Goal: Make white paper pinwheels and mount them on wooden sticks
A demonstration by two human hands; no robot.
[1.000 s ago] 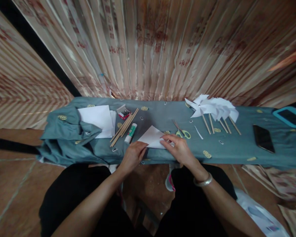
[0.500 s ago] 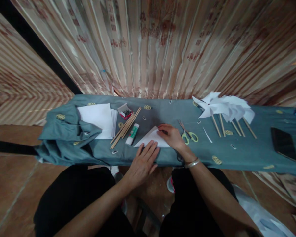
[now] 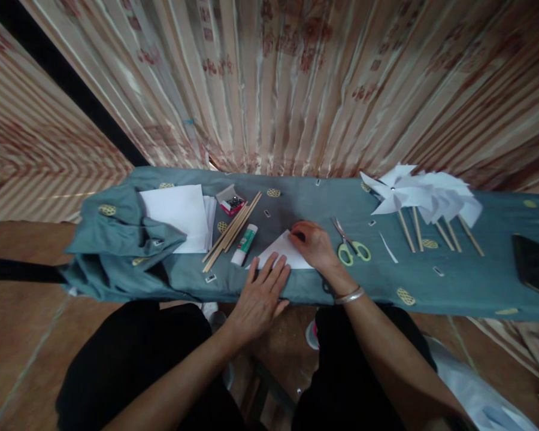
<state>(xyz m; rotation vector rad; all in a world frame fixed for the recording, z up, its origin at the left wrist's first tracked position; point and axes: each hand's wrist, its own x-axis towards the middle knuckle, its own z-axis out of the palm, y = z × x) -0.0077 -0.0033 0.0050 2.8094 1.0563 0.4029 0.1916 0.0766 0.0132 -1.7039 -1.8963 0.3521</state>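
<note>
A white sheet of paper (image 3: 282,246), folded into a triangle, lies on the cloth in front of me. My left hand (image 3: 261,293) rests with fingers outstretched and flat on its lower left part. Curled at the triangle's upper corner, my right hand (image 3: 311,244) has thumb and fingers pinched at the paper's edge and hides its right part. Left of the paper lies a glue stick (image 3: 245,245) with a green label. Scissors (image 3: 351,246) with yellow-green handles lie partly spread just right of my right hand.
Wooden sticks (image 3: 233,230) and an opened box of pins (image 3: 232,201) lie left of the glue stick, beside stacked white paper (image 3: 175,209). Rightward are a paper strip (image 3: 388,248), several paper pinwheels (image 3: 399,190) on sticks and a dark phone (image 3: 533,263). A curtain (image 3: 269,90) hangs behind.
My right hand has shifted slightly up at the paper's upper corner, fingers more curled. My left hand stays pressed on the paper. The view has turned a little left.
</note>
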